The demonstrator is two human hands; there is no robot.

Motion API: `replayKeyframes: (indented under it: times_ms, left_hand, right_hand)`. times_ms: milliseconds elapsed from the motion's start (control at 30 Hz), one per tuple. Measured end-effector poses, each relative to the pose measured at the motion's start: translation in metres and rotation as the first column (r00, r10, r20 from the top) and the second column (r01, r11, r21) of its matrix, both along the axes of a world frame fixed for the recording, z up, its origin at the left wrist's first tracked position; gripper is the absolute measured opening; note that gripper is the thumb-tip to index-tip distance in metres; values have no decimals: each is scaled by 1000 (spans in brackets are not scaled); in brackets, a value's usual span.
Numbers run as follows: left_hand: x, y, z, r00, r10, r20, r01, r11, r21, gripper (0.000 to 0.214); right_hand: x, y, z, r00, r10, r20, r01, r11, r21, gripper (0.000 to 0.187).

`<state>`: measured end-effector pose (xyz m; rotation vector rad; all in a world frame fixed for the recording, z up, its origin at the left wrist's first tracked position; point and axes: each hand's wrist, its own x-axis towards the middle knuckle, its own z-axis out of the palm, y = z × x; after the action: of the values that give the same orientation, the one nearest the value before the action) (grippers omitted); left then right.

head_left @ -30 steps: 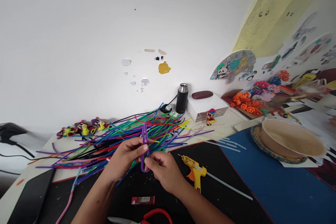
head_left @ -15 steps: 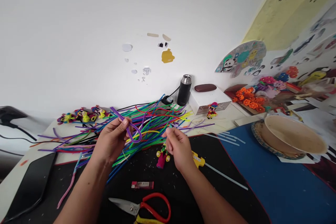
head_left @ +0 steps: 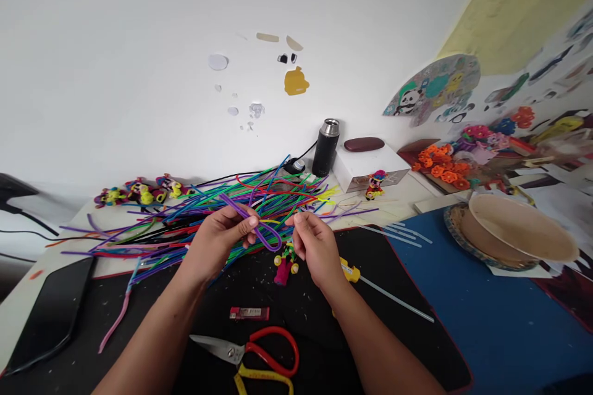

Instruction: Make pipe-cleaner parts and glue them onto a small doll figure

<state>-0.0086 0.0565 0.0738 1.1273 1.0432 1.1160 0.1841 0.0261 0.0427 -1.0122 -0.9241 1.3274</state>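
Note:
My left hand [head_left: 214,241] pinches a purple pipe cleaner [head_left: 266,236] bent double, its rounded loop pointing right toward my other hand. My right hand [head_left: 315,247] is closed, thumb against forefinger; what it holds, if anything, I cannot make out. Just below its fingers is a small magenta figure [head_left: 281,271] with yellow round ends and green on top, lying on the black mat [head_left: 185,302]. Behind both hands spreads a heap of coloured pipe cleaners [head_left: 278,188]. A yellow glue gun [head_left: 351,271] with a clear glue stick is partly hidden by my right wrist.
Scissors [head_left: 245,352] with red and yellow handles and a pink lighter [head_left: 249,313] lie in front. A black flask [head_left: 327,148] and white box [head_left: 370,163] stand at the back. Finished figures [head_left: 143,191] sit back left; a large bowl [head_left: 519,228] stands right.
My left hand has moved right with the folded purple pipe cleaner, bringing its loop closer to my right hand. The right hand stays closed in nearly the same place. The view has tilted slightly.

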Motion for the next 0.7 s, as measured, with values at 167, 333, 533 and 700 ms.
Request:
replayKeyframes:
  times_ms: [167,333,533,700]
  left_hand:
    - [6,-5,-1,997,-50,-62,51,998,29,32]
    - [4,-4,-3,993,98,-65,-90,989,115,30]
    - [4,-3,-5,990,139,-29,-133,982,136,30]
    - [3,-2,-8,993,113,-44,-107,988,109,30]
  right_hand:
    - [-3,-3,1,996,64,68,-66,997,27,50]
    - [-7,-6,-9,978,109,179,-125,989,81,45]
    - [-9,-8,-19,938,111,328,-151,983,100,39]
    - [-8,-9,-19,909,81,408,-143,982,124,39]
